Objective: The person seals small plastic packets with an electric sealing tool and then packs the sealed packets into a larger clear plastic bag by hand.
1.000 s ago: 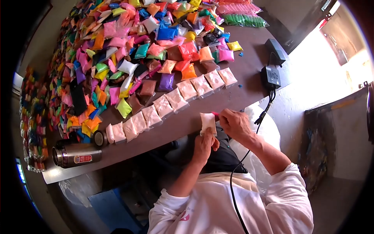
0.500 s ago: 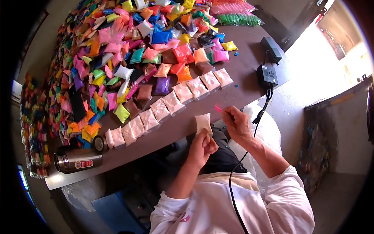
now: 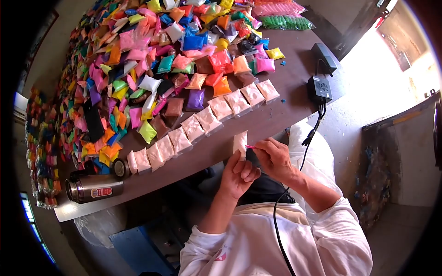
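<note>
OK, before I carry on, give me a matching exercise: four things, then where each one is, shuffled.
1. Metal flask
2. Pink tool
3. Black vented box
4. Raised pale packet

A. In the right hand
B. In the left hand
C. Near the table's near left corner
D. By the table's right edge

Pairs: 1-C, 2-A, 3-D, 4-B

My only view looks from the wearer's head, forward and steeply down, wide and rounded at its edges, near enough to take in forearms, lap and desk (image 3: pixel 276 117) together.
</note>
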The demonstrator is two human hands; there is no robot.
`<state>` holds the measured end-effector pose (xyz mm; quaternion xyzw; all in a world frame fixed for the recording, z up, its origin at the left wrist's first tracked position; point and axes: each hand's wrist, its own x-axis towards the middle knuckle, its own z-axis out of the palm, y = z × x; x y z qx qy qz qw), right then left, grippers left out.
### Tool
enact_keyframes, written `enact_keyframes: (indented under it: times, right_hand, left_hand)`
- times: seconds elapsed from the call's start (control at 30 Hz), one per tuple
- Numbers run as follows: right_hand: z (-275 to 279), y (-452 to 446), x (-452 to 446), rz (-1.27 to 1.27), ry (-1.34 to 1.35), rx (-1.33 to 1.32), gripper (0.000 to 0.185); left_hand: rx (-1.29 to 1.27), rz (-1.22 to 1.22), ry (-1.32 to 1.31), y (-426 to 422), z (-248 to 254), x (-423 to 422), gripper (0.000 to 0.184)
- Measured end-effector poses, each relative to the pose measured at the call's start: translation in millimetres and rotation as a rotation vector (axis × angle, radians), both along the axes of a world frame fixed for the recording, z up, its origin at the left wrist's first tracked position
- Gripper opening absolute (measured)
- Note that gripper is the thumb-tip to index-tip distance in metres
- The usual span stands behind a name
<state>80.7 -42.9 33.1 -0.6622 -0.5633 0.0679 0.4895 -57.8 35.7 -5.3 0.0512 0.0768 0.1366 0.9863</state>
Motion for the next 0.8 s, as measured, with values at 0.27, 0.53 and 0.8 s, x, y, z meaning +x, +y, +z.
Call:
enact_keyframes:
  times: [0.27,0.53,0.8]
  right_hand:
    - [3,32,-2,0.033,0.062,0.088,0.013]
    - [7,58,6,0.256,0.091,-0.117,0.006]
    - [9,81,11,0.207,0.030,-0.283,0.010]
  left_hand:
    - [-0.035,-0.023,-0.115,1,-2,-1,0.057]
    - [0.118,0.045,0.083,4,-15,-13,0.055]
    - [0.140,0.150,0.374,6,-17,-24,0.060]
